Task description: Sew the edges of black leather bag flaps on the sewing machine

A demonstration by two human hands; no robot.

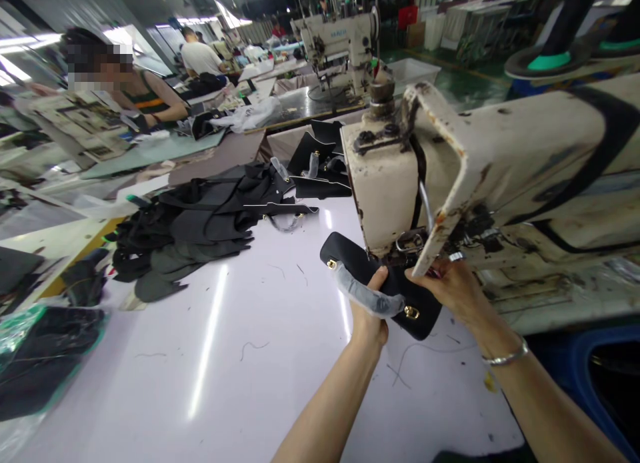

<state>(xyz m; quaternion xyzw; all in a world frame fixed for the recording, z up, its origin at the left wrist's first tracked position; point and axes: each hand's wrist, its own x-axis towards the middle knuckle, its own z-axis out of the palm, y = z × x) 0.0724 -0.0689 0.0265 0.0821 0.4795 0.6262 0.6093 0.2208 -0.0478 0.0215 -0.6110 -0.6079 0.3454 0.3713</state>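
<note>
A black bag panel [345, 251] with rounded corners lies tilted under the head of a sewing machine [385, 190]. Its handle [367, 298] is wrapped in clear plastic and joined by gold-coloured fittings at both ends. My left hand [370, 316] grips the panel's near edge by the handle, thumb on top and fingers underneath. At the panel's right end, my right hand [450, 286] has its fingers closed near the machine's bent metal guard [445, 223]. The guard and machine partly cover those fingertips, so what they pinch is hidden. The needle area is mostly hidden too.
Dark cut pieces [200, 216] lie heaped at the table's far left. More black panels with handles [313, 156] rest behind the machine head. Loose threads are scattered over the white tabletop [240, 383]. A blue bin [590, 356] stands at right. A co-worker [155, 93] sits at far left.
</note>
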